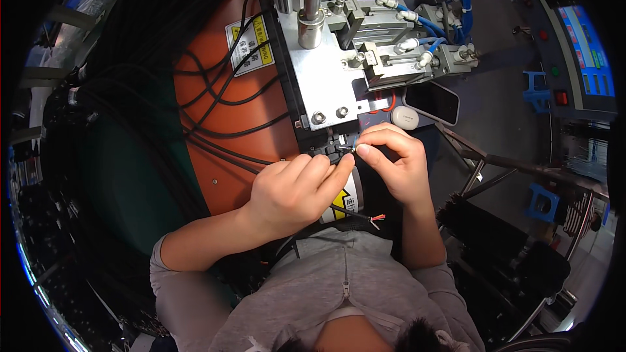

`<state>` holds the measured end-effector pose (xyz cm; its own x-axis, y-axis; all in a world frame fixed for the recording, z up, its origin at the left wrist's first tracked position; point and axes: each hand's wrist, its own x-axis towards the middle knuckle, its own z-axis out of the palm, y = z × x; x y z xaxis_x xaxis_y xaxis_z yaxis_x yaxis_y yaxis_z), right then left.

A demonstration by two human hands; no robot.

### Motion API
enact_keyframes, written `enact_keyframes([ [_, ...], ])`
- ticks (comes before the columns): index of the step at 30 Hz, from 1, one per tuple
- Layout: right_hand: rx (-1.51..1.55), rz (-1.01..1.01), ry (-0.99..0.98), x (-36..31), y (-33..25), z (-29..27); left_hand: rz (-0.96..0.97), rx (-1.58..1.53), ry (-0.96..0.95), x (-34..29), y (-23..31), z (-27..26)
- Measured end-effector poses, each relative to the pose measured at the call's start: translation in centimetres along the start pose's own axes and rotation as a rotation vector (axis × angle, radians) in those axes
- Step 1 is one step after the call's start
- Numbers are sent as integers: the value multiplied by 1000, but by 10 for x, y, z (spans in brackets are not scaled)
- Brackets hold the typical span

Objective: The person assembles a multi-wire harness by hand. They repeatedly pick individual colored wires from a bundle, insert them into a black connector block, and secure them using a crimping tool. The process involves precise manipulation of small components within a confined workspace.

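My two hands meet just below the machine's silver metal plate (323, 81). My right hand (399, 164) is closed in a pinch of thumb and index finger on thin wires (353, 148), one of them bluish. My left hand (292, 188) has its fingers curled, its fingertips pressed together at the same wires. What lies inside its grip is mostly hidden. Right beyond the fingertips sits a small black fixture (334, 150) under the plate's edge. Below my hands, a black cable with bared red and white wire ends (376, 219) sticks out toward the right.
Several black cables (228, 133) run over the orange-brown surface (218, 186) on the left. Air cylinders (398, 68) with blue tubes fill the far side. A white round-edged case (405, 117) and a phone (435, 102) lie right of the plate. A control screen (587, 52) stands at far right.
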<state>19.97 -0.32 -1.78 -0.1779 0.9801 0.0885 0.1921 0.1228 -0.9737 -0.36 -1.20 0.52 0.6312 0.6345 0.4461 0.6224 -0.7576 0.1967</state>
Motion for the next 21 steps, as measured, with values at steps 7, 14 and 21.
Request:
enact_keyframes([
  [7, -452, -249, 125, 7, 4, 19, -93, 125, -80, 6, 5, 5],
  [14, -364, -281, 216, 9, 16, 27, -137, 132, -101, 6, 9, 8],
  [21, 310, 211, 132, 4, 37, 29, -117, 65, -31, 9, -1, 8],
])
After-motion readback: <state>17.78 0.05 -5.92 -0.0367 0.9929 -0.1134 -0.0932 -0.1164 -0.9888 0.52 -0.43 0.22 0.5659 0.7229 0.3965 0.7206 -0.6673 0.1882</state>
